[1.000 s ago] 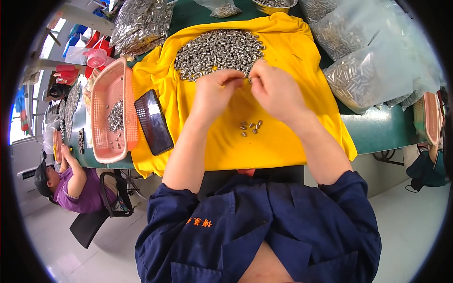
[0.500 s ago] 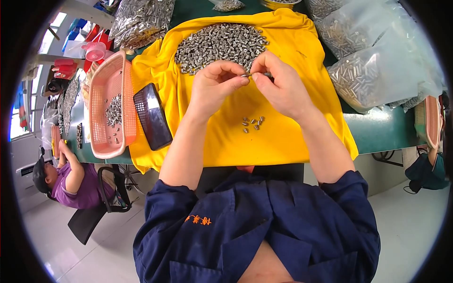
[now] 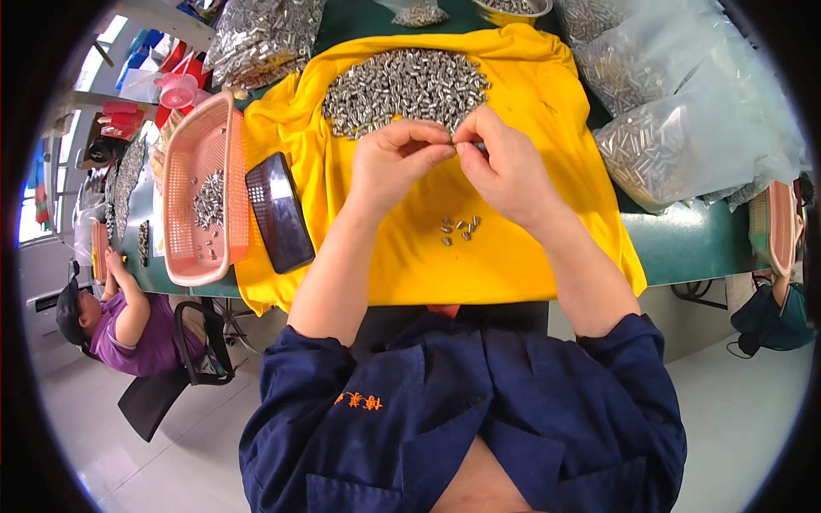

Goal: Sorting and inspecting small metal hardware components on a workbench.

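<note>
My left hand (image 3: pixel 395 162) and my right hand (image 3: pixel 505 167) meet above the yellow cloth (image 3: pixel 402 274), thumbs and forefingers pinched tip to tip. A tiny metal piece is caught between the fingertips, mostly hidden by them. A bit of another grey piece shows inside my right hand's curled fingers. Just beyond the hands lies a broad heap of small silvery metal cylinders (image 3: pixel 402 85). Nearer to me, below the hands, several loose metal cylinders (image 3: pixel 466 226) rest on the cloth.
Left of the cloth are a dark phone-like slab (image 3: pixel 280 214) and a pink plastic basket (image 3: pixel 175 265) with some metal parts. Bags of metal parts (image 3: pixel 646 154) crowd the right; another bag (image 3: pixel 261 43) lies far left. A metal bowl (image 3: pixel 513 12) stands at the back. People sit at both sides.
The fingertips have drawn closer together, so the small metal piece between them shows less. The view has shifted slightly; the heap and loose cylinders look the same.
</note>
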Motion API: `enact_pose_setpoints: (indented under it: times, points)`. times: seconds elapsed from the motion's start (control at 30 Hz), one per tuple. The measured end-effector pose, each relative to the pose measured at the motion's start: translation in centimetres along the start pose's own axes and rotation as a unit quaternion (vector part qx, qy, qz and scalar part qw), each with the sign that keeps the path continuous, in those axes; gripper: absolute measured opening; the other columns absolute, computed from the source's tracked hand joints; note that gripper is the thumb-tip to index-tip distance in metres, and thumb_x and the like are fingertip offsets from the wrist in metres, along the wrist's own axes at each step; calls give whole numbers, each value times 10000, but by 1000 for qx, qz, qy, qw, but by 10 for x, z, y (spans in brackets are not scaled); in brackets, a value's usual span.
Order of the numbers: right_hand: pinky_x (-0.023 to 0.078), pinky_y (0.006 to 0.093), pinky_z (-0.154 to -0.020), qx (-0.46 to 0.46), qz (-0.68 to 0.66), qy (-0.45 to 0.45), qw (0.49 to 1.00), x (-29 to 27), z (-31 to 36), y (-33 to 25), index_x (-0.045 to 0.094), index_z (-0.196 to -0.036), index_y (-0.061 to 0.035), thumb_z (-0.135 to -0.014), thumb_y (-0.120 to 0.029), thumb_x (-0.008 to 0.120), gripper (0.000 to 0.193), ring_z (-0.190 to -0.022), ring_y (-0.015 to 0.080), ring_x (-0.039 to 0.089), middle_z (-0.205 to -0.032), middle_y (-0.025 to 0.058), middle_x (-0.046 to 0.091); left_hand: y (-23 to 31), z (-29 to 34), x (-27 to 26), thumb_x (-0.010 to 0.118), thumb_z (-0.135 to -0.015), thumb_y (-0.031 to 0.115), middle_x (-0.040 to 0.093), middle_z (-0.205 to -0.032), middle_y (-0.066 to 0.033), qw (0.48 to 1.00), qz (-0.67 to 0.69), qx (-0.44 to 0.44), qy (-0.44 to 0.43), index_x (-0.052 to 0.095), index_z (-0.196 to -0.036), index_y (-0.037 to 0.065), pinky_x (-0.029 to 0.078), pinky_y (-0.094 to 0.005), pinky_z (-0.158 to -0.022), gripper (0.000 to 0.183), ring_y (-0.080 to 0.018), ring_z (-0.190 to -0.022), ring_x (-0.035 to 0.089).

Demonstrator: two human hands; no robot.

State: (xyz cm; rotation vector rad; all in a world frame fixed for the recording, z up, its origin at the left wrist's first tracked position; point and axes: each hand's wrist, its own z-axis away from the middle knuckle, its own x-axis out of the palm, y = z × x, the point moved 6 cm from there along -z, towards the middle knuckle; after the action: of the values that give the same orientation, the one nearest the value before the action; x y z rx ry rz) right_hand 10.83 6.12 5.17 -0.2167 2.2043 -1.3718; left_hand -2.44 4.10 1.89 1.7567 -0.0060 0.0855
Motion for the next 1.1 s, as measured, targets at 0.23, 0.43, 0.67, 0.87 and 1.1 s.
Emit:
enact_pose_setpoints:
  times: [0.23, 0.43, 0.67, 0.87, 1.1]
  points:
    - [401, 325, -489, -19, 45, 98, 994, -28, -2, 1, 490, -821, -38, -760, -42, 521, 68, -528, 262, 522, -631, 124, 535, -4, 2, -22, 589, -772, -24, 624, -812, -76, 989, -59, -122, 56, 594, -893, -36, 491, -226, -692, 121, -126, -748, 606]
    - [410, 319, -512, 12, 18, 69, 997, -22, 3, -4, 500, -818, -51, -768, -68, 532, 62, -552, 246, 537, -637, 108, 540, 73, -75, -44, 599, -783, 128, 651, -785, -41, 950, -297, 44, 80, 622, -920, 4, 463, -217, -675, 186, -82, -722, 594]
    - [419, 361, -556, 5, 30, 26, 999, -10, 3, -10, 494, -807, -55, -754, -82, 526, 68, -622, 288, 540, -670, 120, 539, 65, -206, -65, 526, -799, 224, 634, -868, -97, 808, -577, 112, 36, 626, -939, 99, 466, -338, -741, 212, -271, -824, 594]
    - [422, 365, -569, 0, 35, 15, 999, -6, 6, -10, 496, -788, -47, -749, -82, 523, 59, -643, 292, 536, -677, 122, 528, 41, -238, -56, 493, -796, 212, 639, -785, -110, 700, -700, 65, -128, 631, -965, 97, 488, -321, -666, 246, -224, -672, 629]
    - [409, 337, -554, -15, 14, 65, 998, -12, 2, -5, 507, -797, -56, -743, -52, 527, 58, -617, 264, 527, -667, 111, 517, 72, -212, -59, 507, -805, 285, 622, -946, -105, 757, -640, 136, 11, 614, -1022, 201, 471, -372, -769, 256, -296, -872, 585]
